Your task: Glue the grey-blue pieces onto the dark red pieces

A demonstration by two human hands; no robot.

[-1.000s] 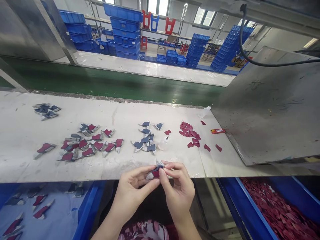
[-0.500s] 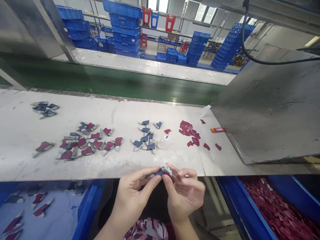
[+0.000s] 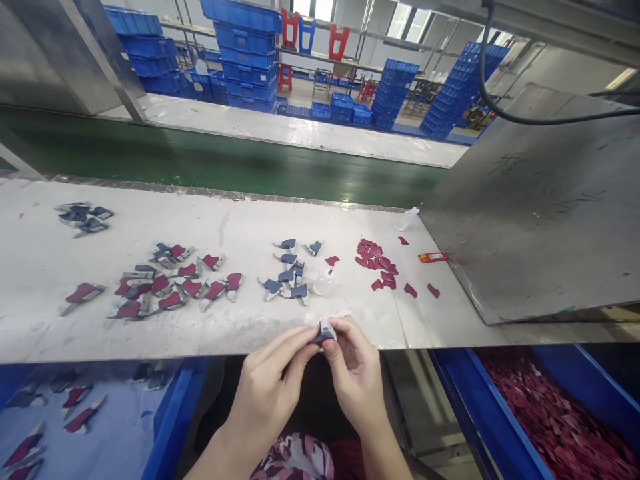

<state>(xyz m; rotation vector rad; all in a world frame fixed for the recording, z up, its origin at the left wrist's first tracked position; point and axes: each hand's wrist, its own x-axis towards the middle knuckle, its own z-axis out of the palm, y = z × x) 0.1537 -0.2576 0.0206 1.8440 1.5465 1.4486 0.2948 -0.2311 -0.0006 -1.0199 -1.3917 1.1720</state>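
Note:
Both my hands meet at the near edge of the white worktable (image 3: 250, 227). My left hand (image 3: 267, 393) and my right hand (image 3: 353, 373) pinch one small grey, blue and dark red piece (image 3: 324, 331) between their fingertips. Just beyond them on the table lie several grey-blue pieces (image 3: 287, 277). A group of pieces with red faces (image 3: 170, 287) lies to the left. Loose dark red cut shapes (image 3: 377, 263) lie to the right.
A small clear bottle (image 3: 324, 283) stands by the grey-blue pieces. A green conveyor belt (image 3: 225, 167) runs behind the table. A tilted metal sheet (image 3: 540, 200) rises at the right. Blue bins below hold red scraps (image 3: 550, 420) and finished pieces (image 3: 75, 413). An orange lighter (image 3: 433, 257) lies nearby.
My hands have turned the small piece between the fingertips and lifted it slightly toward the table edge. My right fingers have closed back around it.

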